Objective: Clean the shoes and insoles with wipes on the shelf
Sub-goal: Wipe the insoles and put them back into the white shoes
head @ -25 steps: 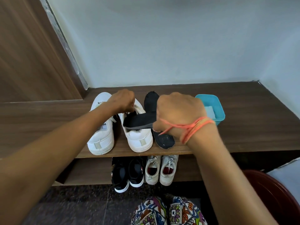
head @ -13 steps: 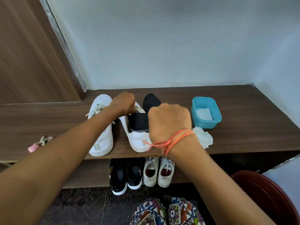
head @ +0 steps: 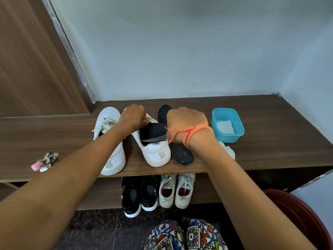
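While left hand (head: 134, 115) pinches white shoe (head: 157, 153), right hand (head: 186, 123) grips black insole (head: 152, 131), half inside

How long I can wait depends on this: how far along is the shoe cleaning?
Some wiping looks done: a crumpled wipe lies beside the blue tub. In hand: the left hand holds open one white shoe while the right hand grips a black insole half inside it; going in or out, I cannot tell. Left: a second insole lies loose on the shelf, and the other white shoe stands untouched.
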